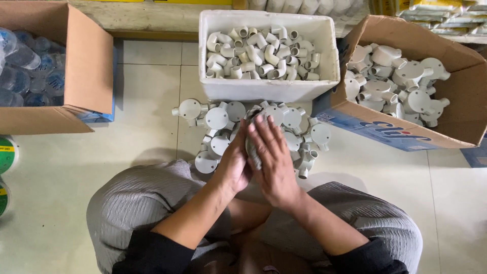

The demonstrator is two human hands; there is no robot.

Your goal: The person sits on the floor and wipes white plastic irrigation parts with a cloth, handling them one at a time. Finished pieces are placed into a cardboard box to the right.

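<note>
Tiled floor [61, 172]: pale, filling the frame; everything is set on it within arm's reach of the seated person, whose grey-clad knees are seen at the lower edge.

Cardboard box [86, 66], upper left of the frame: open-topped, filled with clear plastic lids [30, 66].

Cardboard box at right [456, 96], upper right of the frame: tilted toward the person, so that the round junction boxes inside [406, 76] are easily reached.

White foam box [269, 91], upper centre: packed with small white pipe elbows [258, 56].

Loose heap of round junction boxes [215, 119], centre of the frame, just below the foam box: spread on the floor directly before the knees.

Left hand [234, 162] and right hand [274, 157], centre: pressed together, palms inward, over the heap.

Grey fitting [252, 149]: clamped between both palms, mostly hidden; each grip is closed on it, apparently so that it may be pressed or twisted with both hands at once.
</note>
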